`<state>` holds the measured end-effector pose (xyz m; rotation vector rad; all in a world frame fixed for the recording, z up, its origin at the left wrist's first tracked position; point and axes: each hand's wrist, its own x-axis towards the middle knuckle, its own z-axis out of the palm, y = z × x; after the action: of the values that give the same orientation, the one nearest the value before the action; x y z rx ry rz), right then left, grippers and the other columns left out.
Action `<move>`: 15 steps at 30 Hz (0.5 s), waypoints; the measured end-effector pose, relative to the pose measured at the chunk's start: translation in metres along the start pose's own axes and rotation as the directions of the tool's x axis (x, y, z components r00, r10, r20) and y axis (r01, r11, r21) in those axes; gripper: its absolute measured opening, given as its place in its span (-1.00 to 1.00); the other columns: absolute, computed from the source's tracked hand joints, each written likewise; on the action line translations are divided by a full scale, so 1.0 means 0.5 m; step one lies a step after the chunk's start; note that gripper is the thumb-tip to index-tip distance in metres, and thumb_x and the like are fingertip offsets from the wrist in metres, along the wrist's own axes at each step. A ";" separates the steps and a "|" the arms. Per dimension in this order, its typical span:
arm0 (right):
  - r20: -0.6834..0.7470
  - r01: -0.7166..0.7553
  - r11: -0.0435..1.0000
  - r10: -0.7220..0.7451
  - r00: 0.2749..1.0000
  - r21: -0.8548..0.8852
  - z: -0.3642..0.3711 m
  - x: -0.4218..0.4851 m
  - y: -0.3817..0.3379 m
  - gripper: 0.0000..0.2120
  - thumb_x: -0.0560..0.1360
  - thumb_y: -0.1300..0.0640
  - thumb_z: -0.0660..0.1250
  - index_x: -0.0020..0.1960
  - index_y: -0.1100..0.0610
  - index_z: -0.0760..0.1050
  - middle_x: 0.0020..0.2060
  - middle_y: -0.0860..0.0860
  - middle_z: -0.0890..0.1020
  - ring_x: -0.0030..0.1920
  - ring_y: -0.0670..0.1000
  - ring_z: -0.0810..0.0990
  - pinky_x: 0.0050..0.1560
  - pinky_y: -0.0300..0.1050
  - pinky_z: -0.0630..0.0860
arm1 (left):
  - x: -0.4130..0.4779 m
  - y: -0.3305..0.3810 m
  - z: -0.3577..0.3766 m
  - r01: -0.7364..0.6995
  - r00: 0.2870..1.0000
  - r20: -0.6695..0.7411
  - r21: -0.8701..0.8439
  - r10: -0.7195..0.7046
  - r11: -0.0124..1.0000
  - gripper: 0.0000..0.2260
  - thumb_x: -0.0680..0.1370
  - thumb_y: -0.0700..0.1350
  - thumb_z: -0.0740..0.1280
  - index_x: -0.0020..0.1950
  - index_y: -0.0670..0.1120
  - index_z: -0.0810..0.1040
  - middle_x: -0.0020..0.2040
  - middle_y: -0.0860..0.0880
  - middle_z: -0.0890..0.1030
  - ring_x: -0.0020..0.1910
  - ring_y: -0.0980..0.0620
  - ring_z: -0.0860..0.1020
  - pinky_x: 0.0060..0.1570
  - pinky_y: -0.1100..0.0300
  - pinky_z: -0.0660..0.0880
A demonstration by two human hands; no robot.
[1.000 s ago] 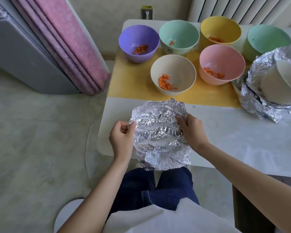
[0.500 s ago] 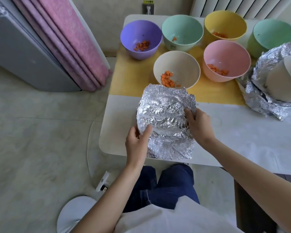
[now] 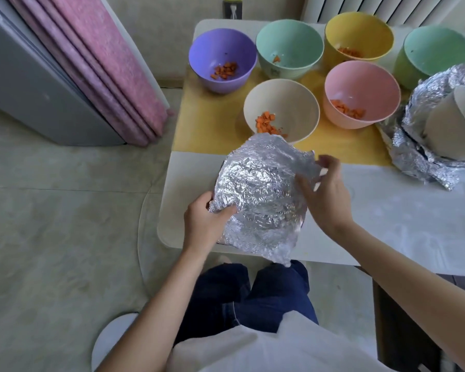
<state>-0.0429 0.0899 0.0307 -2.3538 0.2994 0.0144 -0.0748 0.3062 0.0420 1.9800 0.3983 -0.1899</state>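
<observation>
Foil sheet (image 3: 258, 194), crumpled and domed, is held over the near left corner of a white counter (image 3: 387, 224). Its lower edge hangs past the counter's front rim, above the person's knees. The left hand (image 3: 204, 224) pinches the foil's left edge, thumb on top and fingers (image 3: 199, 205) curled beneath. The right hand (image 3: 325, 200) grips the foil's far right corner; its fingers (image 3: 330, 162) are blurred but bent round the edge.

Just beyond the foil's far edge stands a cream bowl (image 3: 279, 103) with carrot pieces (image 3: 266, 123), its near rim partly covered by the foil. It sits on a yellow mat (image 3: 207, 124) with a pink bowl (image 3: 360, 87) just beside it on the right. Behind them, close together in a row, stand a purple bowl (image 3: 222, 57), a mint bowl (image 3: 289, 41), a yellow bowl (image 3: 359, 30) and a green bowl (image 3: 438, 49).

At the counter's right side, a white bowl (image 3: 454, 124) lies tilted in a heap of loose foil (image 3: 414, 162), well apart from the hands. Bare white counter stretches between that heap and the right hand, and along the front edge to the right. To the left of the counter lies open floor (image 3: 65, 210), with a pink curtain (image 3: 105, 63) hanging near the mat's left edge.
</observation>
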 end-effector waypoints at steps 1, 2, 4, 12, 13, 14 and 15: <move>-0.018 0.041 0.999 -0.041 0.999 -0.011 -0.011 0.005 -0.003 -0.44 0.49 -0.01 0.36 0.34 0.19 0.22 0.20 0.06 0.49 0.01 0.07 0.53 -0.10 -0.07 0.40 | 0.014 -0.003 -0.012 -0.033 0.997 0.072 0.027 0.031 0.999 -0.81 0.41 -0.11 0.48 -0.28 0.00 0.47 -0.32 0.15 0.51 -0.35 0.24 0.43 -0.32 0.38 0.34; -0.013 0.072 0.997 -0.072 0.997 -0.017 -0.020 0.012 -0.007 -0.37 0.46 -0.03 0.39 0.38 0.18 0.20 0.26 0.04 0.46 0.07 0.06 0.51 -0.05 -0.07 0.41 | 0.027 0.000 -0.022 -0.064 0.988 0.145 0.066 0.054 0.996 -0.85 0.40 -0.09 0.48 -0.22 -0.06 0.53 -0.29 0.10 0.57 -0.32 0.19 0.47 -0.30 0.36 0.35; 0.061 0.083 0.994 -0.079 0.995 -0.068 -0.035 0.024 -0.018 -0.37 0.43 -0.08 0.41 0.37 0.13 0.24 0.23 0.00 0.50 0.06 0.05 0.53 -0.04 -0.08 0.41 | 0.050 0.013 -0.038 -0.131 0.953 0.291 0.145 0.085 0.981 -0.83 0.39 -0.10 0.50 -0.21 -0.07 0.51 -0.30 0.15 0.55 -0.33 0.25 0.44 -0.32 0.42 0.32; 0.056 0.020 0.991 -0.013 0.998 -0.132 -0.026 0.030 0.001 -0.63 0.50 -0.04 0.33 -0.34 0.10 0.26 -0.51 -0.05 0.37 -0.37 0.12 0.38 -0.43 -0.08 0.21 | 0.091 0.034 -0.042 -0.036 0.991 0.133 0.073 0.026 0.997 -0.45 0.37 -0.07 0.51 0.30 0.05 0.39 0.06 0.13 0.48 0.04 0.21 0.43 -0.10 0.39 0.33; 0.044 0.010 0.993 -0.005 0.999 -0.122 -0.023 0.029 0.006 -0.66 0.51 -0.03 0.31 -0.30 0.14 0.30 -0.49 -0.02 0.39 -0.37 0.13 0.38 -0.42 -0.06 0.22 | 0.083 0.029 -0.037 0.021 0.999 0.047 0.019 -0.022 1.000 -0.45 0.38 -0.06 0.51 0.29 0.06 0.35 0.02 0.14 0.44 -0.01 0.23 0.41 -0.14 0.42 0.32; 0.035 0.003 0.993 0.001 0.999 -0.117 -0.020 0.028 0.010 -0.67 0.52 -0.02 0.30 -0.26 0.17 0.32 -0.47 0.01 0.40 -0.35 0.14 0.38 -0.39 -0.03 0.22 | 0.069 0.028 -0.031 0.080 0.997 -0.013 -0.022 -0.080 0.997 -0.46 0.38 -0.06 0.50 0.27 0.06 0.34 -0.01 0.15 0.41 -0.06 0.25 0.41 -0.16 0.42 0.32; 0.024 0.006 0.993 -0.003 1.000 -0.115 -0.017 0.027 0.014 -0.69 0.53 -0.01 0.29 -0.23 0.18 0.33 -0.45 0.03 0.42 -0.34 0.15 0.38 -0.36 -0.02 0.23 | 0.058 0.018 -0.025 0.137 0.990 -0.036 -0.073 -0.140 0.988 -0.50 0.38 -0.07 0.50 0.23 0.03 0.35 -0.02 0.14 0.42 -0.08 0.24 0.42 -0.18 0.40 0.34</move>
<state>-0.0319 0.0764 0.0309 -2.4671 0.2883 0.0589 -0.0451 0.3195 0.0459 1.8904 0.5626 -0.2208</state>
